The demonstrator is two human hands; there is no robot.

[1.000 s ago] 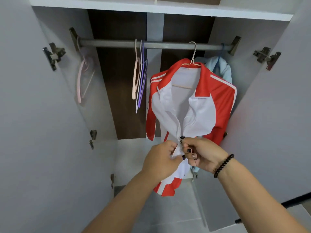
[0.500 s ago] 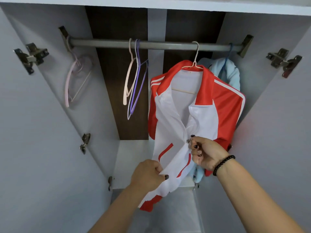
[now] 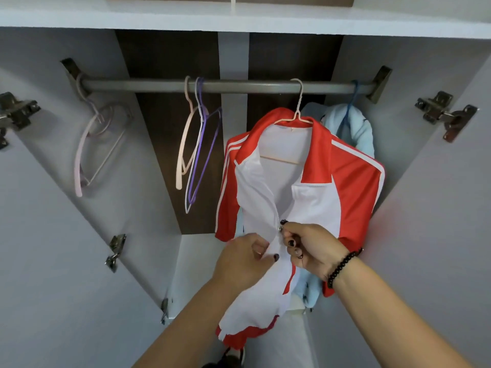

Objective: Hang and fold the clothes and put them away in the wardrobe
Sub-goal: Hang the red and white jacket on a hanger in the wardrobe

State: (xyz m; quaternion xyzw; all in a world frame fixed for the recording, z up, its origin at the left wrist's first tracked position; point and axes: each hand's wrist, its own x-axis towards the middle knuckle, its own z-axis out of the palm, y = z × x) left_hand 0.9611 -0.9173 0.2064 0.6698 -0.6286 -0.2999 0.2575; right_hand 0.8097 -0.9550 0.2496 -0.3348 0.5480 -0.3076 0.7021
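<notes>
— Jacket (image 3: 342, 179), red and white with a zip front: where does it sit?

— It hangs on a pale wire hanger (image 3: 299, 112) hooked over the grey rail (image 3: 239, 86) of the open wardrobe (image 3: 239, 19), right of the middle. Its lower hem is drawn toward the near side.

— And the hands?

— Close together at the front opening, about halfway down. The left hand (image 3: 239, 261) pinches the white left edge of the fabric between thumb and curled fingers. The right hand (image 3: 310, 248), with a dark bead bracelet (image 3: 342, 266) on its wrist, pinches the small metal zip pull (image 3: 280, 228) with its fingertips.

— Is the zip closed?

— Above the pull the two fronts lie apart; below it they meet, though the teeth are too small to tell.

— Anything else on the rail?

— A light blue garment (image 3: 356, 128) on a blue hanger (image 3: 352, 102) just behind the jacket to the right, a pink and a purple empty hanger (image 3: 199, 144) left of the middle, and a pale pink hanger (image 3: 93, 144) at the far left end.
</notes>
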